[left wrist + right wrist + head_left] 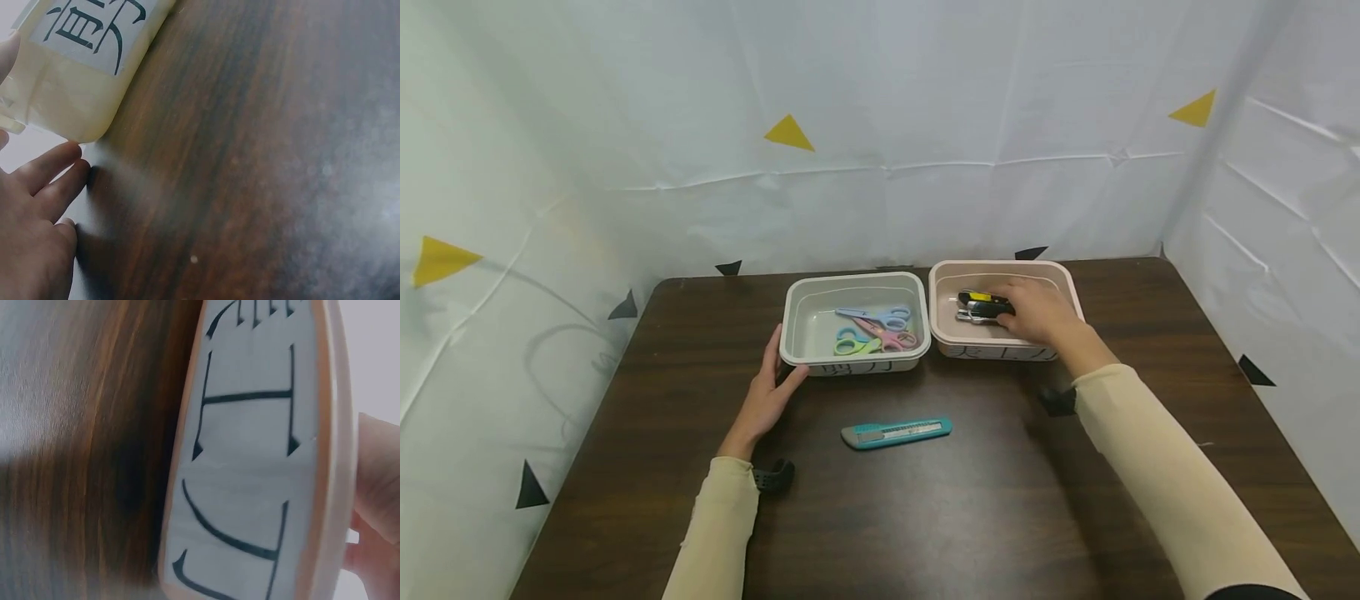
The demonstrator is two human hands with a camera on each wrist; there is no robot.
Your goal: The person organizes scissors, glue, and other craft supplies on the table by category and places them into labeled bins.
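Two hands at two labelled tubs on a dark wooden table [970, 500]

The left hand [765, 393] lies flat, fingers straight, against the near left corner of the pale green tub [799, 333] holding scissors [876, 329]; the right hand [1036, 312] reaches into the pink tub [942, 333], fingers curled on a black-and-yellow utility knife [981, 304]; a teal utility knife [896, 432] lies on the table, just in front of both tubs.

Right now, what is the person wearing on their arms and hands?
Both arms wear long, snug, cream sleeves: the left sleeve and the right sleeve each end at the wrist. A small black device sits by each cuff, the left one ridged, the right one plain. The left hand and right hand are bare, with no gloves.
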